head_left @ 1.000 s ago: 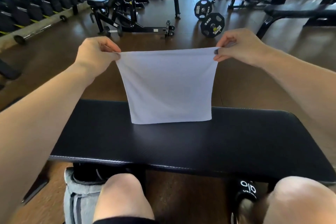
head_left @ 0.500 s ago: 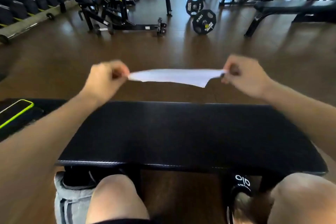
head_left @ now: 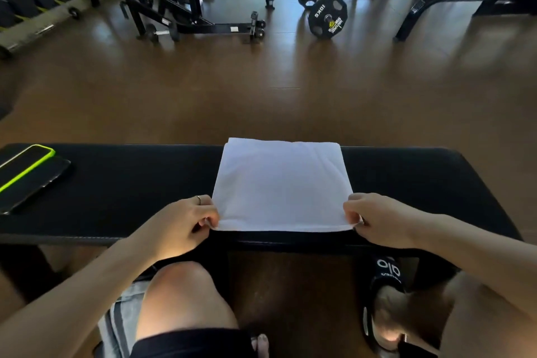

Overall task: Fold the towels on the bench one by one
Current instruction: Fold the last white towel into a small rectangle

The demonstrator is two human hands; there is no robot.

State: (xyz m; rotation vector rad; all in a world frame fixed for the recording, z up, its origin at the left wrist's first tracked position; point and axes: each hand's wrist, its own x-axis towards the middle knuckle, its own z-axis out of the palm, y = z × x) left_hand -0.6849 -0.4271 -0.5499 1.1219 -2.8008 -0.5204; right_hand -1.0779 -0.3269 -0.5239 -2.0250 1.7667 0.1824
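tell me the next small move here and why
Probably lift the near edge and fold it away to the far edge: the towel lies flat across the bench, and left hand and right hand each pinch a near corner.

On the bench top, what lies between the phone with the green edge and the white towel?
Nothing: in the head view, the stretch of black bench between the phone and the towel is bare padding. The left hand sits nearer, at the towel's corner.

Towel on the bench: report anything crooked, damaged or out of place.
Nothing stands out. The white towel lies flat and roughly square on the black bench, the left hand and right hand pinching its near corners.
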